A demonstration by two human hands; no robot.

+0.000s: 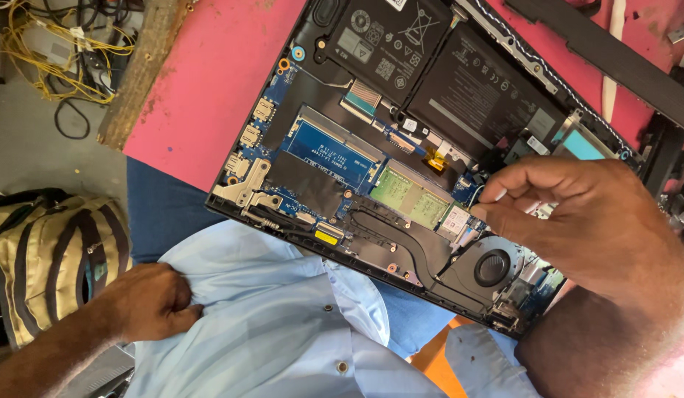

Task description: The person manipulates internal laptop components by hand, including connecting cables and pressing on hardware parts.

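An opened laptop (298, 96) lies bottom up on a pink table top (209, 81), partly overhanging my lap. Inside it I see a black battery (460, 81), a blue board (323, 151), green memory modules (408, 195), a copper-black heat pipe (401, 236) and a round fan (493, 267). My right hand (585, 221) hovers over the board's right part, thumb and forefinger pinched together beside a small white card (455, 218); whether anything is between the fingertips I cannot tell. My left hand (150, 302) sits low at the left, clenched on a fold of my light blue shirt (283, 324).
A tan and black striped bag (54, 258) rests on the floor at the left. Yellow and black cables (54, 59) tangle at the top left beside a rough wooden edge (139, 70). A long black bar (607, 51) and a white strip (613, 74) lie at the top right.
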